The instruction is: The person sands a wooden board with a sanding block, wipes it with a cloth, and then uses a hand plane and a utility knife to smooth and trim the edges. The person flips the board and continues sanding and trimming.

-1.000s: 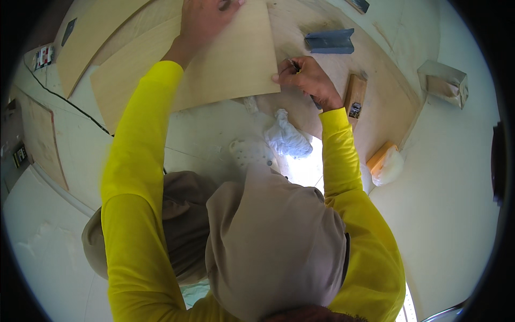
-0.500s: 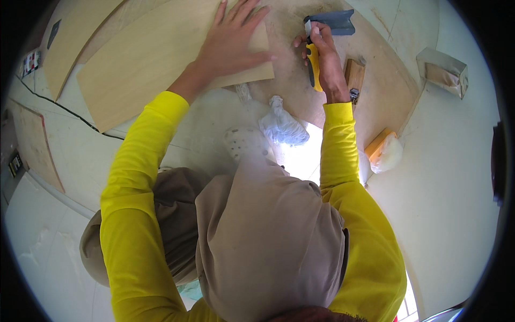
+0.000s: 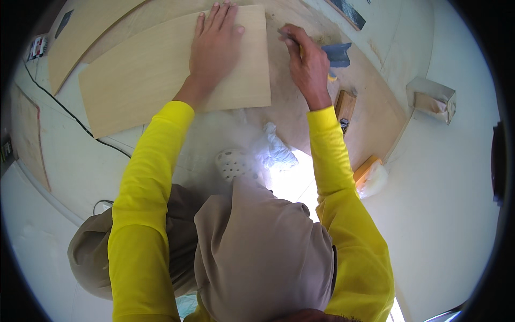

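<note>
My left hand (image 3: pixel 214 51) lies flat on a pale thin wooden panel (image 3: pixel 155 75), fingers stretched toward its far edge. To the right of the panel's straight end, my right hand (image 3: pixel 310 67) is closed around a yellow and black utility knife (image 3: pixel 332 77). Most of the knife is hidden under that hand; its dark tip shows by the fingertips, and a bit of yellow handle shows past the palm. A blue-grey curved piece (image 3: pixel 338 55) lies just right of the right hand. Under the panel and hands is a larger brown board (image 3: pixel 375 115).
A wooden block with a metal fitting (image 3: pixel 345 110) lies near my right wrist. Beyond it are an orange-backed pad in clear plastic (image 3: pixel 369 174) and an open box (image 3: pixel 432 100). A black cable (image 3: pixel 67 110) runs at left. My shoe (image 3: pixel 233 165) and a crumpled bag (image 3: pixel 279 149) are close.
My right hand has turned and moved left toward the panel's end, with the knife now slanted. My left hand has shifted slightly left on the panel. The view has shifted too.
</note>
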`<state>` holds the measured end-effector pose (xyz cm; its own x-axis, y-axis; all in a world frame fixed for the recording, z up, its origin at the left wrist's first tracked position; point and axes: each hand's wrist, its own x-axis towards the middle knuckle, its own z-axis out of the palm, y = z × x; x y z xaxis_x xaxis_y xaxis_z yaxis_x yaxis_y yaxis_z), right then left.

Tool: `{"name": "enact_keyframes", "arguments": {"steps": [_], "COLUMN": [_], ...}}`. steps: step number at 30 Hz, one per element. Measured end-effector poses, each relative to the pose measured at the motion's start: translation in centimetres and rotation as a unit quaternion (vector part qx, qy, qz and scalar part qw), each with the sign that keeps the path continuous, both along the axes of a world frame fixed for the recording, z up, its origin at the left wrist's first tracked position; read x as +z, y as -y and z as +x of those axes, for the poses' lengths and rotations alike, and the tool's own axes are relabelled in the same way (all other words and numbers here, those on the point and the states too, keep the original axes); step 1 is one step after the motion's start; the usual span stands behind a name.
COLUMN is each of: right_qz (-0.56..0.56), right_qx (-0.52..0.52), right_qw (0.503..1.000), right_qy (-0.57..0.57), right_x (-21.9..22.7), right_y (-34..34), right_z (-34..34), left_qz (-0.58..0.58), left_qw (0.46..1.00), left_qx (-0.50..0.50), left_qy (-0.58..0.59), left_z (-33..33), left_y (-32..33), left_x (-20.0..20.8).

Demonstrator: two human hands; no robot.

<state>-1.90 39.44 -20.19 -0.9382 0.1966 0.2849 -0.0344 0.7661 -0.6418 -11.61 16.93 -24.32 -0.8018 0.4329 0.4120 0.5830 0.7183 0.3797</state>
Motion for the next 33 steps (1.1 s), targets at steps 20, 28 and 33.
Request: {"name": "enact_keyframes", "arguments": {"steps": [20,28,33], "right_qz": [0.208,0.099,0.007], "right_qx": [0.162,0.255,0.015], "right_qw": [0.964,0.959,0.998], "right_qy": [-0.021,0.066,-0.058], "right_x": [-2.3,1.1,0.6], "right_y": [-0.3,0.9,0.1], "right_z": [3.2,14.1,3.4], "left_qz": [0.030,0.008,0.034], "left_qw": [0.999,0.999,0.999], "left_qx": [-0.022,-0.005,-0.001], "left_qy": [0.027,0.036,0.018], "left_z": [0.3,0.5,-0.5], "left_y": [0.5,0.7,0.1], "left_x": [1.3,1.1,-0.5]}}
